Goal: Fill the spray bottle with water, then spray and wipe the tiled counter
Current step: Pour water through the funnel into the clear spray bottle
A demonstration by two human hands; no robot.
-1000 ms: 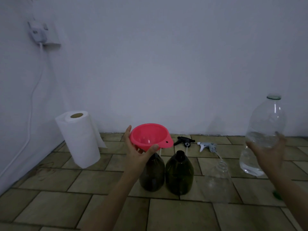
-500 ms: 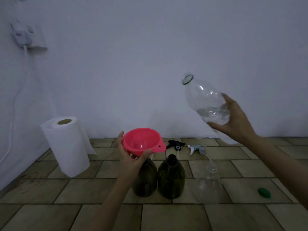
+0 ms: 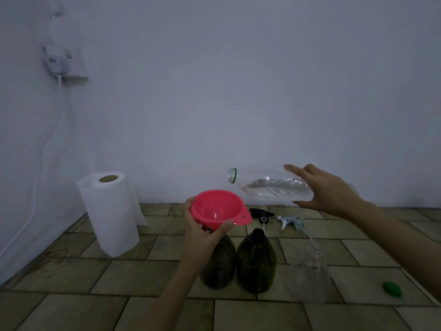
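My left hand (image 3: 202, 232) holds a pink funnel (image 3: 218, 209) by its rim over the neck of the left dark green bottle (image 3: 218, 263). A second dark green bottle (image 3: 256, 261) stands beside it, uncapped. My right hand (image 3: 327, 189) grips a clear water bottle (image 3: 269, 186), tipped almost level, with its open green-ringed mouth just above and right of the funnel. The water lies along the bottle's lower side. A clear empty bottle (image 3: 310, 271) stands at the right. A black spray head (image 3: 261, 214) and a grey spray head (image 3: 292, 222) lie behind on the tiled counter (image 3: 95, 280).
A white paper towel roll (image 3: 109, 211) stands at the left near the wall. A green cap (image 3: 391, 288) lies on the tiles at the right. A wall socket (image 3: 63, 63) with a white cable hangs down the left wall.
My right hand has carried the water bottle from the right over to the funnel and tipped it from upright to nearly level. My left hand has kept the funnel on the bottle.
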